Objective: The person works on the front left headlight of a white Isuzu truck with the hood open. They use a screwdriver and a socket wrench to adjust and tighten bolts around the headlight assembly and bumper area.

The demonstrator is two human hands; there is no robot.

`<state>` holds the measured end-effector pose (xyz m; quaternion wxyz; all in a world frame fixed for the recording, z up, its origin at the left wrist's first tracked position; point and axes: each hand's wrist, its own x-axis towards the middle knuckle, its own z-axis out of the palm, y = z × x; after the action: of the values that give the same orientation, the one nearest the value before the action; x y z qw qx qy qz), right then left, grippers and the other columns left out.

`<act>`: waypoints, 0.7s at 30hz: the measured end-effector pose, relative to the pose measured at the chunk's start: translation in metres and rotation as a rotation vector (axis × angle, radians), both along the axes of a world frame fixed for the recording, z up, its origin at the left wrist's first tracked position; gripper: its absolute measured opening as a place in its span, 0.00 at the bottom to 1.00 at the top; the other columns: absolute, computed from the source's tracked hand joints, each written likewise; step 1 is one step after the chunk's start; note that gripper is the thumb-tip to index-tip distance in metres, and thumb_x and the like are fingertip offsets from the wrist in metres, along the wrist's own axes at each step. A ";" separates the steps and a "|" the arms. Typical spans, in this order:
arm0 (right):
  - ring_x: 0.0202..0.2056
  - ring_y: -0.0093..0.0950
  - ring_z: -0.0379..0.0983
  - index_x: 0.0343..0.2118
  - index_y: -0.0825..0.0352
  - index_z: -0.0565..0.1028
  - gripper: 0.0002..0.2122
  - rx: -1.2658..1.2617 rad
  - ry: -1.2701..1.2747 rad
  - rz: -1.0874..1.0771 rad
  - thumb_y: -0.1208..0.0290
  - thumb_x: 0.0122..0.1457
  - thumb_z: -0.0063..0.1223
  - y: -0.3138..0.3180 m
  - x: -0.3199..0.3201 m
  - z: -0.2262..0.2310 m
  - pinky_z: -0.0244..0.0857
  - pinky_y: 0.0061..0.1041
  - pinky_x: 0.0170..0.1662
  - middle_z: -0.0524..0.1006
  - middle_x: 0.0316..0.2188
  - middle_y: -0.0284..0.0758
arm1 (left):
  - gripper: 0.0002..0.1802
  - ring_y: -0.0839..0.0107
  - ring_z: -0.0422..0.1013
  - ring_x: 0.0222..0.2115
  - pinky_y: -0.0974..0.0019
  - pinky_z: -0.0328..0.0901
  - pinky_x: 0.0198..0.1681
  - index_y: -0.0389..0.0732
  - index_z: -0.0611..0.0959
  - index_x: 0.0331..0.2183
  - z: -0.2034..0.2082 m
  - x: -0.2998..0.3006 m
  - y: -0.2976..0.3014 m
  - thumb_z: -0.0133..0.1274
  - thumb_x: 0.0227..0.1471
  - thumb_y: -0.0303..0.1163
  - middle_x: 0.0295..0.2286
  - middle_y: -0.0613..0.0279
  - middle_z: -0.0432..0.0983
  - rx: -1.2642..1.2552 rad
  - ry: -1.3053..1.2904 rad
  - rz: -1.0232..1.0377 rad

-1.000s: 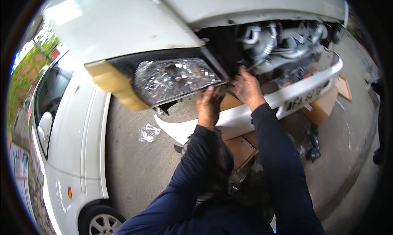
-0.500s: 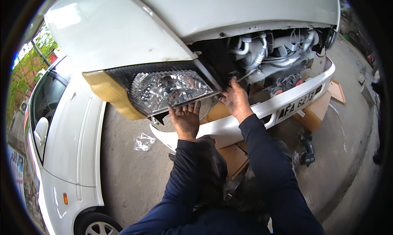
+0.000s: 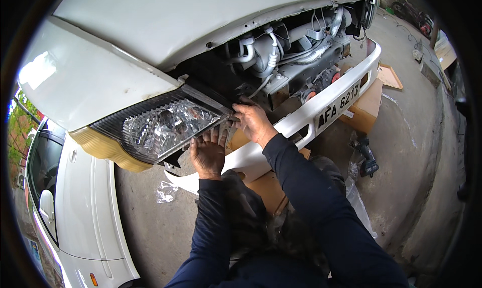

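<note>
A clear-lensed headlight with a dark ribbed upper trim sits at the front corner of a white vehicle. A yellowed corner lamp adjoins its outer end. My left hand lies against the headlight's lower edge, palm up, with its fingers stretched out. At the inner corner, my right hand has its fingers bent around the headlight's edge; the fingertips are partly hidden behind it. Below both hands, a white bumper with a number plate is off the vehicle, resting on cardboard boxes.
Silver-grey pipes and hoses show in the exposed front bay. A cordless power tool stands on the concrete floor at the right, near clear plastic wrap. On the left is a white car. Crumpled plastic lies beside the bumper's tip.
My view has shifted, so the vehicle appears farther left and tilted. The right hand has lowered slightly along the headlight's inner corner. My left hand stays under its lower edge.
</note>
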<state>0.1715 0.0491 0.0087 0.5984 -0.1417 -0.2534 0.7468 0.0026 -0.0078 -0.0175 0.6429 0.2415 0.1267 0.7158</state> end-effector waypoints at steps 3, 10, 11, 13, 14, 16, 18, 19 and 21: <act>0.48 0.33 0.73 0.52 0.63 0.69 0.15 -0.077 -0.051 -0.028 0.76 0.62 0.53 0.003 -0.001 0.001 0.68 0.42 0.48 0.75 0.47 0.36 | 0.36 0.50 0.62 0.59 0.40 0.51 0.68 0.45 0.75 0.56 0.001 0.014 0.013 0.65 0.46 0.46 0.55 0.56 0.71 0.004 -0.040 -0.113; 0.45 0.30 0.75 0.52 0.66 0.71 0.15 -0.032 -0.135 -0.048 0.76 0.62 0.54 0.001 0.004 0.005 0.70 0.38 0.47 0.76 0.46 0.35 | 0.33 0.59 0.63 0.59 0.38 0.50 0.67 0.48 0.75 0.55 0.011 0.024 0.011 0.64 0.46 0.37 0.54 0.65 0.74 0.019 0.013 -0.108; 0.45 0.29 0.75 0.52 0.66 0.71 0.15 -0.045 -0.171 -0.053 0.76 0.62 0.54 0.002 0.006 0.007 0.70 0.37 0.46 0.76 0.46 0.35 | 0.32 0.59 0.64 0.59 0.38 0.50 0.67 0.48 0.76 0.55 0.011 0.024 0.010 0.63 0.46 0.36 0.53 0.65 0.74 0.044 0.016 -0.115; 0.47 0.28 0.74 0.49 0.62 0.73 0.13 0.031 -0.205 -0.045 0.74 0.61 0.56 0.005 0.011 0.009 0.67 0.41 0.49 0.76 0.47 0.33 | 0.31 0.60 0.64 0.59 0.39 0.51 0.66 0.48 0.76 0.54 0.012 0.023 0.008 0.63 0.46 0.35 0.53 0.66 0.74 0.067 0.012 -0.126; 0.48 0.28 0.73 0.48 0.60 0.74 0.13 0.070 -0.222 -0.042 0.73 0.61 0.57 0.008 0.014 0.010 0.66 0.42 0.50 0.76 0.48 0.31 | 0.30 0.60 0.64 0.59 0.38 0.50 0.67 0.49 0.77 0.53 0.011 0.022 0.008 0.63 0.46 0.35 0.52 0.67 0.76 0.041 0.028 -0.108; 0.51 0.28 0.70 0.46 0.56 0.75 0.11 0.039 -0.141 -0.077 0.71 0.60 0.59 0.012 0.023 0.010 0.62 0.45 0.53 0.76 0.48 0.28 | 0.28 0.60 0.64 0.60 0.37 0.48 0.68 0.50 0.79 0.52 0.010 0.021 0.009 0.62 0.46 0.34 0.49 0.69 0.78 0.057 0.034 -0.128; 0.57 0.28 0.65 0.42 0.49 0.76 0.10 0.052 -0.034 -0.010 0.69 0.58 0.61 0.017 0.030 0.009 0.54 0.49 0.58 0.76 0.49 0.23 | 0.27 0.61 0.64 0.60 0.38 0.48 0.68 0.49 0.80 0.50 0.006 0.022 0.011 0.63 0.46 0.34 0.49 0.69 0.78 0.035 0.018 -0.129; 0.57 0.29 0.66 0.41 0.51 0.76 0.09 0.011 -0.030 -0.019 0.68 0.58 0.59 0.018 0.031 0.007 0.55 0.50 0.58 0.76 0.49 0.24 | 0.26 0.61 0.64 0.60 0.38 0.48 0.68 0.49 0.80 0.50 0.004 0.022 0.013 0.63 0.46 0.34 0.49 0.69 0.78 0.037 0.000 -0.128; 0.57 0.29 0.66 0.40 0.53 0.77 0.07 -0.004 -0.068 -0.011 0.66 0.59 0.58 0.019 0.034 0.006 0.55 0.50 0.59 0.77 0.48 0.25 | 0.29 0.56 0.64 0.60 0.38 0.49 0.67 0.48 0.78 0.52 -0.002 0.025 0.012 0.62 0.45 0.33 0.51 0.70 0.77 -0.012 0.056 -0.045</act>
<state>0.2055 0.0686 0.0144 0.5932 -0.1694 -0.2713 0.7388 0.0278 0.0040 -0.0195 0.6565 0.2605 0.1433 0.6933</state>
